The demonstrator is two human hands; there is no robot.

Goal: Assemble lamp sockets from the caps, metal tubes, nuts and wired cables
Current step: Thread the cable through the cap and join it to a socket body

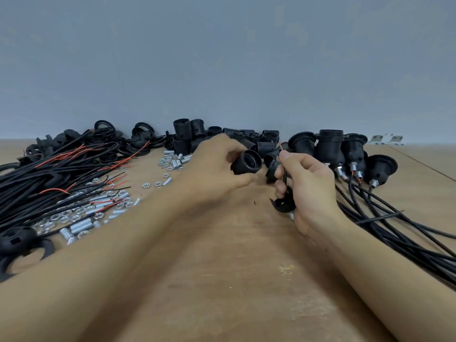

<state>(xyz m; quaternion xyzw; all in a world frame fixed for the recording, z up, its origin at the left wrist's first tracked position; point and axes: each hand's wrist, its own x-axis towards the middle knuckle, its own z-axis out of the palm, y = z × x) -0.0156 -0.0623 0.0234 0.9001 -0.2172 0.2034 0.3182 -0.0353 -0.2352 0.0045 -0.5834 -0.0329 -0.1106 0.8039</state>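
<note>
Hands work above the middle of the wooden desk (222, 280), toward its far edge. The left hand (214, 169) grips a black socket body (246, 162), fingers curled over it and thumb below; the open mouth of the body faces the camera. The right hand (308, 186) pinches a thin cable (284, 178) between thumb and fingers, with a red wire tip (281, 147) showing above the thumb. A black cap (282, 206) hangs at the lower end of this cable, just under the curled fingers, and a metal tube (292, 215) protrudes beneath it. Body and cable are near each other but apart.

Loose socket bodies (222, 138) lie in a pile along the far edge, behind the left hand. Finished sockets (345, 154) stand at the far right, flanges up; their black cables (394, 230) run along the right side of the desk toward the near edge. Unused wired cables (49, 178) with red tips cover the left side. Caps and rings (98, 137) lie at the far left corner, with more caps (17, 240) at the left edge. Nuts and tubes (81, 218) are scattered beside the cables on the left, with a smaller group (172, 161) just left of the left hand.
</note>
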